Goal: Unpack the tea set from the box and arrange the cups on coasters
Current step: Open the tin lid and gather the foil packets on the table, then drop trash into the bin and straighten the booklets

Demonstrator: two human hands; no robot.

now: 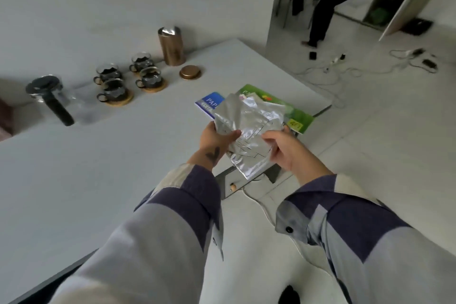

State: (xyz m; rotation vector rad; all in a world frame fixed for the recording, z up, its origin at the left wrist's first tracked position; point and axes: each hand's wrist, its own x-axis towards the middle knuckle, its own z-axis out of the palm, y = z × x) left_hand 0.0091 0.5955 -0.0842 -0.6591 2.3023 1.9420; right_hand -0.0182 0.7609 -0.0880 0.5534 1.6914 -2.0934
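Note:
Both hands hold a crinkled silver foil pouch above the table's right edge. My left hand grips its left side and my right hand pinches its right side. Far back on the white table stand several small glass cups with dark holders, such as one cup on a round wooden coaster and another cup on a coaster. A glass teapot with a black handle stands to their left.
A copper canister lined with foil stands open behind the cups, its round lid lying beside it. A blue packet and a green packet lie under the pouch. Cables trail over the floor; a person's legs stand in the doorway.

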